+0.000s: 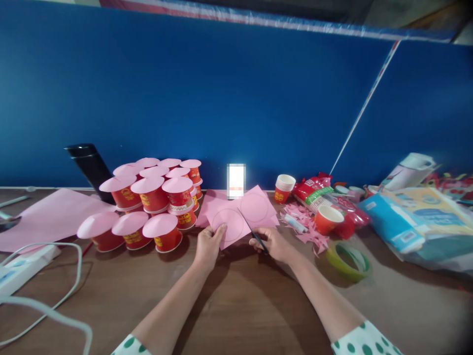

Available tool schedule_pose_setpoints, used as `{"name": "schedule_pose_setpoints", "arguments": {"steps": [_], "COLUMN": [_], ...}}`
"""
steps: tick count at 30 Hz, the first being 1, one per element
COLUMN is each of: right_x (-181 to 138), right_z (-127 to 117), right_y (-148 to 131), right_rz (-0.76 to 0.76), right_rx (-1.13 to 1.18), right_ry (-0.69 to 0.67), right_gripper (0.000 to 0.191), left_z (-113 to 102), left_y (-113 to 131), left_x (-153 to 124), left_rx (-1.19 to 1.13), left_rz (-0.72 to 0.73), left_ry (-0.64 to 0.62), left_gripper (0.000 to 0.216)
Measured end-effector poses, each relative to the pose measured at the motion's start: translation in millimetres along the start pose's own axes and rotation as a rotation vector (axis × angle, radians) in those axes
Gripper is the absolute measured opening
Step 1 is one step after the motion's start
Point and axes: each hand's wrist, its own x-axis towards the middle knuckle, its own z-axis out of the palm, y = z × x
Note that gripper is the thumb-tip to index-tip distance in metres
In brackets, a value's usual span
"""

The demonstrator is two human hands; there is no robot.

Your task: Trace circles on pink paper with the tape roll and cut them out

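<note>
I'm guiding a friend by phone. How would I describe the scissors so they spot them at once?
Find the big blue wall, then the brown table in front of it. In the middle, the left hand holds a pink sheet with a drawn circle; at its right edge, the right hand holds the scissors. Their dark, narrow shape stands out against the pink paper.

1. The slim black scissors (261, 243) are partly covered by the right hand (272, 242).
2. The bright white upright rectangle (236, 177) is pixelated; I cannot tell its content.
3. The left edge cuts the white plastic power strip (31, 271).
4. The bottom edge cuts both white, green-dotted sleeves (364, 340).
</note>
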Motion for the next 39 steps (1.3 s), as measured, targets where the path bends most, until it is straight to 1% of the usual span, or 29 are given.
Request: {"name": "schedule_pose_setpoints", "arguments": {"steps": [4,8,13,17,21,26,30,34,39], "right_x": [1,3,3,2,3,4,3,3,3], "right_z": [0,-1,-3,-4,-5,-4,-2,-2,-3], "right_y": [2,8,7,5,5,5,3,2,7], "right_rz": [0.028,0.025,-0.004,-0.030,-0.058,-0.038,-0.063,-0.070,-0.068], "right_rx": [-0.005,0.010,0.020,0.013,-0.014,-0.021,-0.032,-0.034,-0.031], "right_ry": [0.006,-0.007,-0.004,-0.015,0.002,0.024,0.030,0.037,0.044], "right_gripper": [0.038,0.037,0.039,0.040,0.040,0.045,0.043,0.041,0.040], "left_z": [1,1,6,10,11,13,13,13,12], "left_y": [1,0,1,4,3,3,4,2,-2], "left_x": [0,-2,-7,-11,-13,-15,-15,-14,-12], "left_rx": [-0.025,-0.023,-0.006,-0.036,-0.045,-0.099,-0.130,-0.151,-0.131], "left_rz": [0.000,-0.021,-0.077,-0.091,-0.119,-0.150,-0.170,-0.170,-0.139], "left_ry": [-0.017,-0.051,-0.022,-0.087,-0.116,-0.164,-0.181,-0.216,-0.208], "left_gripper": [0.035,0.034,0.037,0.036,0.035,0.036,0.040,0.039,0.039]}}
